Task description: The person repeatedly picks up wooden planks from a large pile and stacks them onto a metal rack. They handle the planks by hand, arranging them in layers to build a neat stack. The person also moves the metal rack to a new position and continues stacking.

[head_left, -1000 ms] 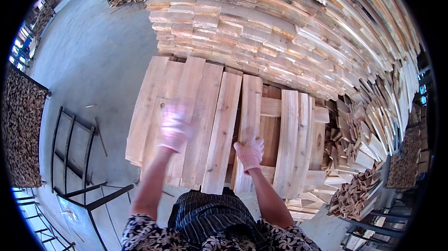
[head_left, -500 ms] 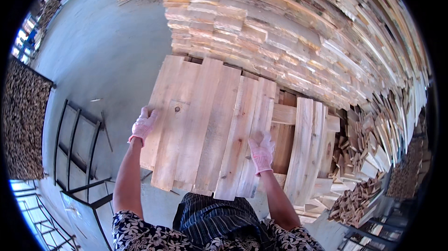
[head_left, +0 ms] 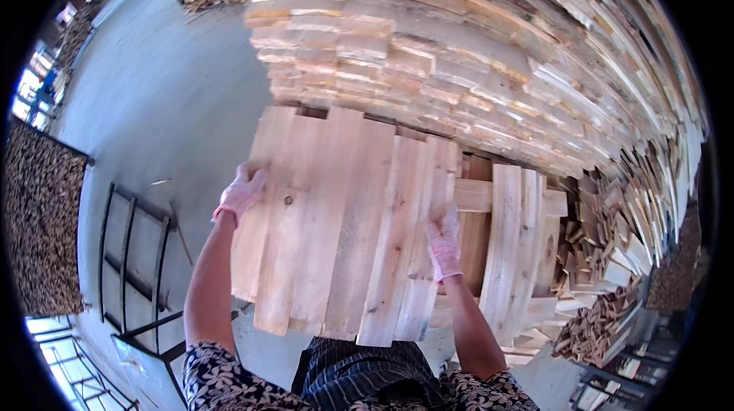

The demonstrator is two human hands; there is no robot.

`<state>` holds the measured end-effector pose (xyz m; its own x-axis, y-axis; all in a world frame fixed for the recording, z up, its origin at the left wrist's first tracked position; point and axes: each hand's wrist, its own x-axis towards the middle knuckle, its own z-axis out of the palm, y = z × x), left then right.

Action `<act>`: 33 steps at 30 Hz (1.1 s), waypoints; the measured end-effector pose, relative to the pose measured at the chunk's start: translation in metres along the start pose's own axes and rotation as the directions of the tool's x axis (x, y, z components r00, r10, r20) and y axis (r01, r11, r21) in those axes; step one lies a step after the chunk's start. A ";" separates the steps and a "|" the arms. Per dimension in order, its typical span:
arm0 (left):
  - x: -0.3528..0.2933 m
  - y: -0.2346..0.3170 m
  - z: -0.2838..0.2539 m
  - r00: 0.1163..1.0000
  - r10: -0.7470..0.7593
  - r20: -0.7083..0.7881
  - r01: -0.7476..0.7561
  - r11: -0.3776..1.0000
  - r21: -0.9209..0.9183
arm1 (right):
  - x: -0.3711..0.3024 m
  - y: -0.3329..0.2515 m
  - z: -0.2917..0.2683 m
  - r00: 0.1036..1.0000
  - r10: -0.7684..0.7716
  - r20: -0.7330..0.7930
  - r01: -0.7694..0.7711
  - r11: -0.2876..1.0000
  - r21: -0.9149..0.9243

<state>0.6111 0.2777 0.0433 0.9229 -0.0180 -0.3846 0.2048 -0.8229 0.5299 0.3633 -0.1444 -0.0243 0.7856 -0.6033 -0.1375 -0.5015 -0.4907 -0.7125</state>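
Observation:
A row of pale wooden boards (head_left: pixel 321 212) lies side by side in front of me, their ends uneven. My left hand (head_left: pixel 242 191), in a pale pink knit glove, grips the outer edge of the leftmost board. At the opposite side, my right hand (head_left: pixel 444 245), gloved the same way, closes on the edge of the rightmost board in the row. Its fingertips are blurred and partly hidden along that edge. Just right of it, more boards (head_left: pixel 514 250) stand apart from the row, lying across crosswise pieces beneath.
A tall stack of planks (head_left: pixel 428 51) rises directly behind the boards. Loose offcuts (head_left: pixel 604 258) heap up at the right. A black metal frame (head_left: pixel 138 258) stands on the grey floor (head_left: pixel 168 97) at left, with a big wood pile (head_left: pixel 42 227) beyond it.
My right hand has moved outward to the right edge of the row from on top of the boards. My left hand stays at the left edge. The whole view has shifted slightly.

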 end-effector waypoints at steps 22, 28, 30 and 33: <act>-0.216 0.245 0.254 0.621 0.691 0.370 -0.389 0.681 -0.620 | -0.037 0.076 -0.237 0.899 0.194 -0.393 -0.360 0.838 -0.409; -0.271 0.364 0.372 0.749 0.322 0.579 -0.240 0.947 -0.216 | -0.047 0.103 -0.235 0.916 0.272 -0.294 -0.387 0.794 -0.470; -0.276 0.376 0.395 0.831 0.159 0.533 -0.046 0.975 -0.218 | -0.049 0.102 -0.230 0.952 0.223 -0.209 -0.289 0.882 -0.373; -0.278 0.373 0.404 0.782 0.255 0.569 0.369 0.546 -0.752 | -0.058 0.100 -0.221 0.994 0.098 -0.045 -0.103 0.988 -0.117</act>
<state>0.2993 -0.2533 0.0425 0.5886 -0.5471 -0.5952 0.6973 -0.0289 0.7162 0.1878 -0.2970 0.0645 0.7155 -0.6761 -0.1760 -0.6186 -0.4959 -0.6095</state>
